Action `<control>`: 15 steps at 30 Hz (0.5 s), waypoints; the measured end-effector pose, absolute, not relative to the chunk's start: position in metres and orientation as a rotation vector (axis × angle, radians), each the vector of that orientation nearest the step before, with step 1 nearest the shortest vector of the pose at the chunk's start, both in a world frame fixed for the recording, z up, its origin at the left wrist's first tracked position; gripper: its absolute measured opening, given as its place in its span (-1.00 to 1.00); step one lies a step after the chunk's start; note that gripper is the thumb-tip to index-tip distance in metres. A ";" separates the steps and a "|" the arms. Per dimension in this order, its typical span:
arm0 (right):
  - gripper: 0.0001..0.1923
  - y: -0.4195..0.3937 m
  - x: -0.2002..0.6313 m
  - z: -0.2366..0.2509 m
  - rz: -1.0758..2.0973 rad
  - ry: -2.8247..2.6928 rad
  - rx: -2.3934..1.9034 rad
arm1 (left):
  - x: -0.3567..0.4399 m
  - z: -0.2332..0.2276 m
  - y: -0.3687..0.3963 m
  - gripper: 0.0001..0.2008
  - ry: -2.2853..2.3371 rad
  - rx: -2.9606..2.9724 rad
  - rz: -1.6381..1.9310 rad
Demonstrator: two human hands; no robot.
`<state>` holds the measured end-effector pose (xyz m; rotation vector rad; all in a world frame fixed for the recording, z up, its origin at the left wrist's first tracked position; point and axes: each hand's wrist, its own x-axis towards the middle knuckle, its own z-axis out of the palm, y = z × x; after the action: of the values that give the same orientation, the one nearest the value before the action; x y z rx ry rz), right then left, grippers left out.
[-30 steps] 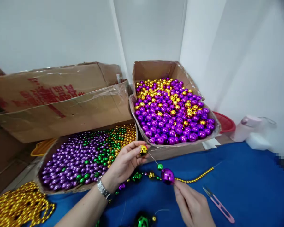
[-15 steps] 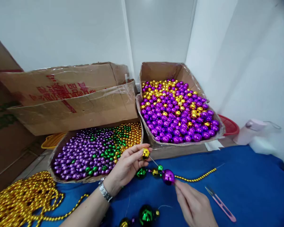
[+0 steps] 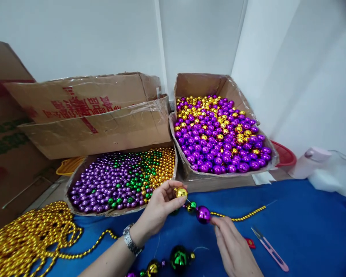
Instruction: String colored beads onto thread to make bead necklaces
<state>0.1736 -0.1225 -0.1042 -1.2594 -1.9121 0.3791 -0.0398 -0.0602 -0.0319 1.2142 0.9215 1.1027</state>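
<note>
So from my end, the left hand (image 3: 160, 204) pinches a gold bead (image 3: 181, 192), right hand (image 3: 233, 240) has fingertips together at the purple bead (image 3: 203, 214) (can't tell exactly what they're clamping), green bead (image 3: 193, 205) between, above blue cloth (image 3: 311, 227).

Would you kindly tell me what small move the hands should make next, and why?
Probably slide the gold bead down to the green bead: the left hand pinches it, a short stretch of thread shows between the two, and the right hand is at the purple bead.
</note>
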 end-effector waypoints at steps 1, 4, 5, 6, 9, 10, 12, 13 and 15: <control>-0.73 -0.123 0.175 -0.106 0.425 -1.877 -1.238 | -0.040 -0.033 -0.061 -0.69 0.927 1.215 1.106; -0.76 -0.124 0.173 -0.118 0.735 -1.685 -1.237 | -0.038 -0.037 -0.066 -0.68 0.948 1.238 1.078; -0.76 -0.124 0.170 -0.123 0.888 -1.563 -1.247 | -0.037 -0.038 -0.068 -0.68 0.959 1.250 1.059; -0.74 -0.124 0.165 -0.128 1.053 -1.417 -1.242 | -0.036 -0.039 -0.071 -0.67 0.975 1.260 1.042; -0.63 -0.124 0.149 -0.141 1.424 -0.955 -1.130 | -0.032 -0.040 -0.078 -0.66 1.032 1.279 1.019; -0.60 -0.124 0.144 -0.143 1.495 -0.855 -1.079 | -0.032 -0.040 -0.081 -0.65 1.035 1.286 1.008; -0.58 -0.125 0.139 -0.144 1.580 -0.742 -1.008 | -0.036 -0.037 -0.084 -0.61 1.001 1.324 0.968; -0.58 -0.124 0.139 -0.143 1.609 -0.716 -0.990 | -0.041 -0.034 -0.084 -0.60 0.980 1.362 0.948; -0.58 -0.124 0.142 -0.138 1.653 -0.706 -0.967 | -0.056 -0.027 -0.078 -0.60 1.003 1.508 0.926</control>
<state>0.1419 -0.1238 -0.1378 -0.9669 -0.7061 1.6531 -0.0557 -0.0785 -0.0266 1.5077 1.0033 0.9262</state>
